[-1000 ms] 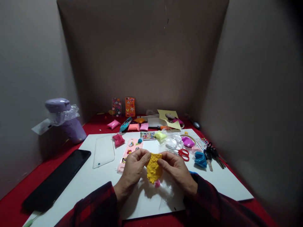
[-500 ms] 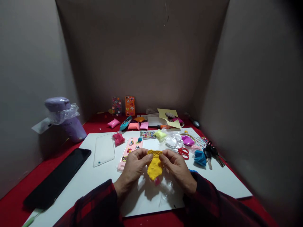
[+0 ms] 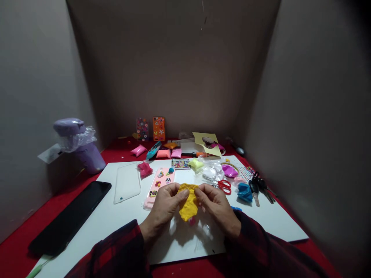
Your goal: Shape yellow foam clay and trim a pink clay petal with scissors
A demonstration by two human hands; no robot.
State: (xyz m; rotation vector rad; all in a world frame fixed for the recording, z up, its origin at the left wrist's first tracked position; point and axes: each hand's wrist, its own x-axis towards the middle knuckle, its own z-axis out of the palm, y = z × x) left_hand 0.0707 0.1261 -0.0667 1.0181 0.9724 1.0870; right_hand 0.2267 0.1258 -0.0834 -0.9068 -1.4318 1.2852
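A flattened, lumpy piece of yellow modelling clay (image 3: 189, 206) hangs between my two hands above the white board (image 3: 116, 227). My left hand (image 3: 164, 202) pinches its upper left edge between thumb and fingers. At the upper right edge, my right hand (image 3: 217, 204) grips it the same way. A small dark pink bit (image 3: 192, 220) shows just below the clay, with clear plastic around it. Beyond my left hand lies a pink phone case (image 3: 150, 193) decorated with small charms. Red-handled scissors (image 3: 224, 187) rest just past my right hand.
A black phone (image 3: 72, 216) and a clear phone case (image 3: 127, 183) lie to the left. A purple tumbler (image 3: 91, 156) stands at far left. Keys (image 3: 255, 193) and a blue clay packet (image 3: 245, 192) are on the right. Several clay packets lie at the back, near two decorated cases (image 3: 159, 129).
The yellow clay looks wider and flatter, its top spread a little further left between my fingers. Both hands have stayed almost in place.
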